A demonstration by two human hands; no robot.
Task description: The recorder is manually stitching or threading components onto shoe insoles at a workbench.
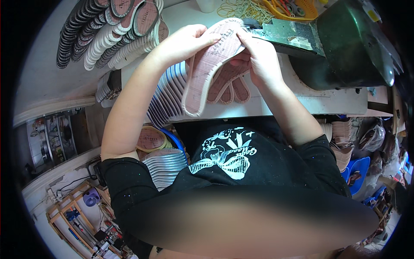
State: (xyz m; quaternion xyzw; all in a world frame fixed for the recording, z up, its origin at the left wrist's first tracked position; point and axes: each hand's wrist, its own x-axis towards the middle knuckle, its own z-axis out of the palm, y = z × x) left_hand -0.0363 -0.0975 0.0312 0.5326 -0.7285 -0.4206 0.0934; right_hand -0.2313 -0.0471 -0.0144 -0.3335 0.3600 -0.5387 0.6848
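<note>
A pinkish-brown shoe insole (207, 71) with a pale edging is held up between my two hands, above the white table. My left hand (185, 42) grips its left edge, thumb lying on the face. On its right edge, near the upper end, my right hand (261, 56) pinches it; some of those fingers are hidden behind it. Below and behind the held piece lie several similar insoles (241, 90), fanned out near the table's front edge. A row of stacked insoles with blue-white edges (166, 97) stands beside my left forearm.
Long stacks of insoles with black and white edges (108, 34) fill the back left. A green machine (345, 47) with a flat arm stands at the right. Behind are a yellow basket (297, 15) and tangled cords (248, 9). More insoles (164, 166) are piled by my left side.
</note>
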